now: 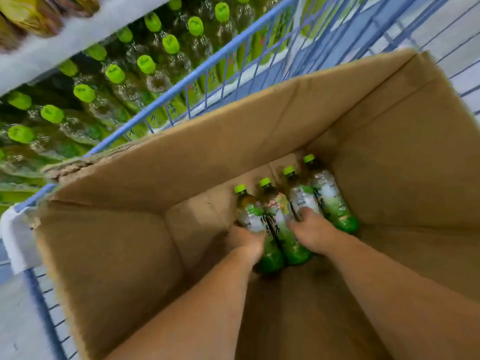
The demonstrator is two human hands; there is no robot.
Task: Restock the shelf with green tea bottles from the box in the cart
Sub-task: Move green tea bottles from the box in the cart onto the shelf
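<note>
Four green tea bottles [293, 211] lying at box [259, 131] floor's far right corner. Left hand [246, 241] closing on leftmost, right hand [313, 229] on third; grips hidden, cannot tell. Likely slip risk: smooth plastic, deep reach.

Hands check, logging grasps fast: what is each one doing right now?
Left hand: closed on the leftmost bottle in the box.
Right hand: on the third bottle; grip cannot be told.

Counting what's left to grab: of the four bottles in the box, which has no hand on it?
The far-right bottle, nearest the box corner. The left hand and right hand cover the other three.
</note>
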